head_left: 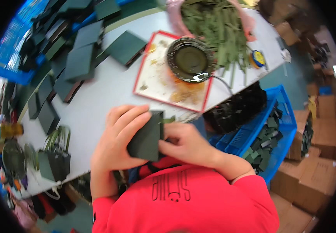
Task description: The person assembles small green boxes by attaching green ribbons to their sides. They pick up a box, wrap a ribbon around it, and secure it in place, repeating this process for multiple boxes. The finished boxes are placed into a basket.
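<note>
A dark green box (146,139) is held up over the near edge of the table. My left hand (117,134) wraps round its left side, with the fingers across the top and the thumb below. My right hand (187,143) is closed against the box's right side, its fingers curled in at that edge. A short piece of green strip (170,119) sticks out between the box and my right fingers. Whether those fingers pinch the strip is hidden.
Ahead lies a red-rimmed white board (156,72) with yellowish stains, bearing a round dark pot (191,58) with a cable. Beyond it, a pink-lined container (249,19) overflows with green strips. Several green boxes (80,62) pile up left. A blue crate (286,120) stands right.
</note>
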`<state>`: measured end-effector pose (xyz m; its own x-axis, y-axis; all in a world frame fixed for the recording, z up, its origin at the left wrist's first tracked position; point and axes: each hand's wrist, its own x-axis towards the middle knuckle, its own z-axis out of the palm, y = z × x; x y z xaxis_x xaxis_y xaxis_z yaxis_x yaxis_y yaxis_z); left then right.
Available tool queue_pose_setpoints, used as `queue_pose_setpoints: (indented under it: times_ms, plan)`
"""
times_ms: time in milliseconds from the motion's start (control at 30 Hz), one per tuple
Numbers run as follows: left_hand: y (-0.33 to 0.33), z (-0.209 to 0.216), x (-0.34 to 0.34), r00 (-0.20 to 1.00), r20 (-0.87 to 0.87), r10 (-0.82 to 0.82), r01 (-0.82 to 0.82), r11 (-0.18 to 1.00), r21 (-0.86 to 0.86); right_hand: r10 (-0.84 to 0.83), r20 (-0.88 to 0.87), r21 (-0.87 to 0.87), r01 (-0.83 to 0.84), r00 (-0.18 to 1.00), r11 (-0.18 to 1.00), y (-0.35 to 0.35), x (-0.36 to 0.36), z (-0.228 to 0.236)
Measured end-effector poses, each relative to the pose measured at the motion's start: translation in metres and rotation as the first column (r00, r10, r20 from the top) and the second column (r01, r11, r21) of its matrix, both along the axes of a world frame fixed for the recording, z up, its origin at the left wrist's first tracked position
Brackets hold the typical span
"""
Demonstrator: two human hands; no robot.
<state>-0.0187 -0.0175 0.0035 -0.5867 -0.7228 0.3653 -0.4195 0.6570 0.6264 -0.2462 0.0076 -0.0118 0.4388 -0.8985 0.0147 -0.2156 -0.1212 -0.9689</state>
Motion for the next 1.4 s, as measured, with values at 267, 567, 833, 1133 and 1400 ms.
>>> queue_pose_setpoints:
  times_ms: [267,567,833,1133,1400]
  plan:
    - [0.006,-0.011,0.011,0.979,0.023,0.203,-0.204,0.977,0.052,-0.029,0.157,0.148,0.005,0.987,0.989,-0.001,-0.030,0.006]
    - [0.014,-0.017,0.070,0.649,0.434,0.624,-0.700,0.714,0.019,-0.919,-0.007,-0.293,0.878,0.395,0.379,-0.048,-0.189,-0.047]
    - [0.005,-0.047,0.105,0.604,0.144,0.784,-0.775,0.535,0.338,-0.871,-0.393,-0.217,0.891,0.295,0.400,-0.062,-0.232,-0.090]
    - [0.005,-0.042,0.118,0.698,-0.185,0.692,-0.699,0.714,0.032,-0.924,-0.059,-0.285,0.881,0.377,0.378,-0.037,-0.211,-0.068]
    - [0.003,0.003,0.048,0.822,0.346,0.452,-0.425,0.892,-0.155,-0.703,-0.118,-0.800,0.352,0.702,0.486,-0.023,-0.139,-0.005]
